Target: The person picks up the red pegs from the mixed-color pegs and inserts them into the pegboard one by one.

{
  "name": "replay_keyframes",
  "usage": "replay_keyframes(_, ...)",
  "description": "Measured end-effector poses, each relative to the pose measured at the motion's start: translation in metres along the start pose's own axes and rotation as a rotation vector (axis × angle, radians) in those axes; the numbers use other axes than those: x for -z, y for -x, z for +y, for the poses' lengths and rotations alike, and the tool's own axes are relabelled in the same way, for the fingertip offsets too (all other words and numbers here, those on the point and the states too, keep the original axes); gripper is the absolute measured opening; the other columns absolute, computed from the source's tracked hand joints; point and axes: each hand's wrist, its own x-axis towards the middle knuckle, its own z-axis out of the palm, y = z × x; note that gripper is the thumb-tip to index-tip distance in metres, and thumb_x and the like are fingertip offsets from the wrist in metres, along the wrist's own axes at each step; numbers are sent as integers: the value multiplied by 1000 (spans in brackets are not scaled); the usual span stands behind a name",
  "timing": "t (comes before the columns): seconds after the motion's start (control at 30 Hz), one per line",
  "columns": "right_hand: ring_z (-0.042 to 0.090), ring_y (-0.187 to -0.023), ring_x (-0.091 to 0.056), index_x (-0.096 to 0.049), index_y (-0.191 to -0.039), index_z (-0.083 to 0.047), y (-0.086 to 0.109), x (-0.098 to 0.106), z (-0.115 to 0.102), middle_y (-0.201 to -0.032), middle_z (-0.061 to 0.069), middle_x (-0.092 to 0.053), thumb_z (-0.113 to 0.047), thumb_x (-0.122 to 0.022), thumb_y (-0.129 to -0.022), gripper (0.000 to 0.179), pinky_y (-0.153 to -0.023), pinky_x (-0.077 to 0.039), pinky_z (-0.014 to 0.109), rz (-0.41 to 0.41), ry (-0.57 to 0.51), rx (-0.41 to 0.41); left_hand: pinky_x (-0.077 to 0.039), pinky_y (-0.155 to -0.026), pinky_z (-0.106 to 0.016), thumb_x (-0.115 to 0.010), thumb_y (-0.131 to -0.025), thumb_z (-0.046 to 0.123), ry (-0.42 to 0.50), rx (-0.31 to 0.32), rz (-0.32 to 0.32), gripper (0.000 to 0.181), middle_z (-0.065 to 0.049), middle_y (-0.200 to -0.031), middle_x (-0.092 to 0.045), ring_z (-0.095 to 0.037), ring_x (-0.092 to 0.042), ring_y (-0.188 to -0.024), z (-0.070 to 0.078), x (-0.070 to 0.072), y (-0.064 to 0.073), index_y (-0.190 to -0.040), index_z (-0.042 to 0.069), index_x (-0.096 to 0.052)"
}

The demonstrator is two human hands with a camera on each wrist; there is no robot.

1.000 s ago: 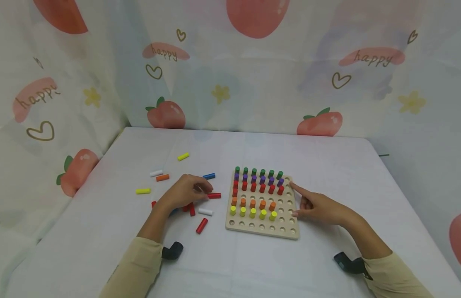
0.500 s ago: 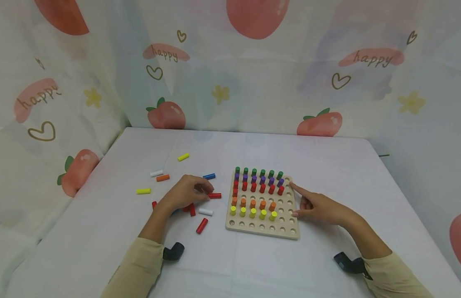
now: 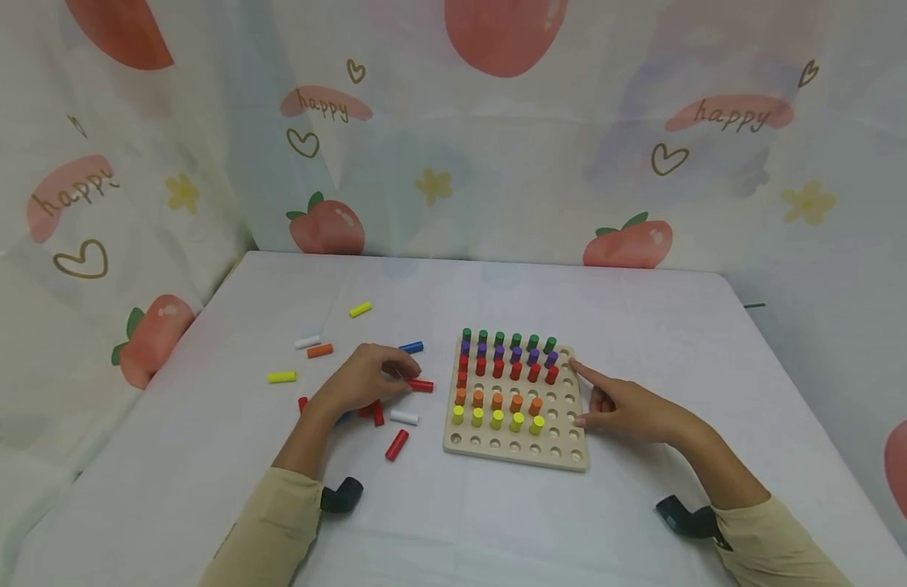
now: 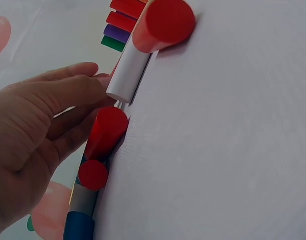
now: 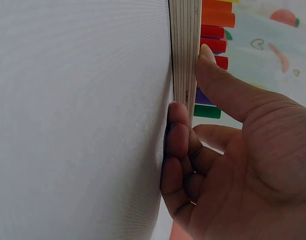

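My left hand (image 3: 368,377) is low over the table, thumb and fingertips pinching the near end of a red peg (image 3: 424,386) just left of the pegboard. In the left wrist view that peg is mostly hidden behind a white peg (image 4: 127,75). The wooden pegboard (image 3: 497,456) carries rows of green, purple, red, orange and yellow pegs, with bare holes at its right and front. My right hand (image 3: 636,412) holds the board's right side, index finger stretched to the far part and thumb nearer. The right wrist view shows the thumb over the board's edge (image 5: 185,50) and other fingers curled against it.
Loose pegs lie around my left hand: yellow (image 3: 281,377), orange (image 3: 320,350), blue (image 3: 411,347), white (image 3: 405,417) and red (image 3: 398,445). Another yellow peg (image 3: 361,310) lies farther back. A patterned cloth backdrop (image 3: 512,163) rises behind the white table.
The red peg at my left fingertips has tilted very slightly. Both hands and the pegboard stay almost where they were.
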Motion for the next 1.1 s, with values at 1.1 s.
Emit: replay_keyframes(1.1, 20, -79, -50, -25, -163, -5, -1, 2, -3, -85, 2, -53, -37, -79, -92, 95, -64, -40, 29, -5, -2, -10, -55, -92, -31, -82, -89, 5, 81, -111, 5, 27, 8, -103, -72, -11, -67, -98, 8, -6, -15, -114, 12, -76)
